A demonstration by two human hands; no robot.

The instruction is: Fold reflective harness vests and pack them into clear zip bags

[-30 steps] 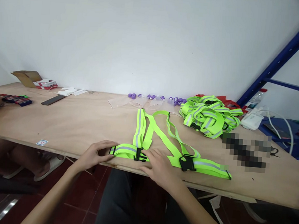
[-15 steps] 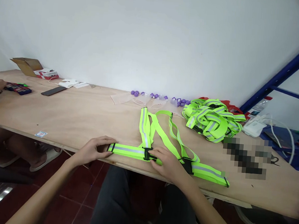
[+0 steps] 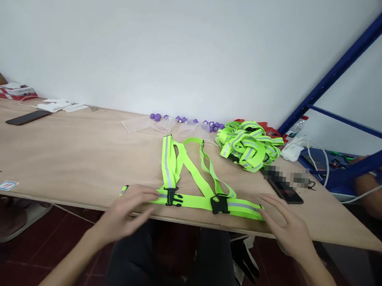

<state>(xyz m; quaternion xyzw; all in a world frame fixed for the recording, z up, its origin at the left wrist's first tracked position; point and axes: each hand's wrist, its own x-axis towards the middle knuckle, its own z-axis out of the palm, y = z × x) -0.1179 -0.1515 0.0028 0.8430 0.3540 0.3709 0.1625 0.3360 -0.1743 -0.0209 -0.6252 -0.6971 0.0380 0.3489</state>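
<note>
A neon-green reflective harness [image 3: 193,201] with grey stripes lies spread along the table's front edge. Its waist strap runs sideways, and shoulder straps loop up behind it. On the left part sits a black buckle piece [image 3: 172,197] with bare prongs pointing right; the other black buckle part [image 3: 219,204] is apart from it, further right. My left hand [image 3: 127,213] rests over the strap's left end, fingers stretched and thumb apart. At the right end, my right hand [image 3: 286,227] is open, its fingertips beside the strap's tip; whether they touch it I cannot tell.
A heap of similar green straps [image 3: 250,145] lies at the back right, beside a phone [image 3: 285,188]. Small purple pieces [image 3: 181,119] and clear bags [image 3: 139,125] line the wall. A blue metal frame [image 3: 343,62] and another person's arm [image 3: 375,190] are at right.
My right hand has left the buckle and moved to the strap's right end. My left hand now lies over the strap's left end. The view has turned right.
</note>
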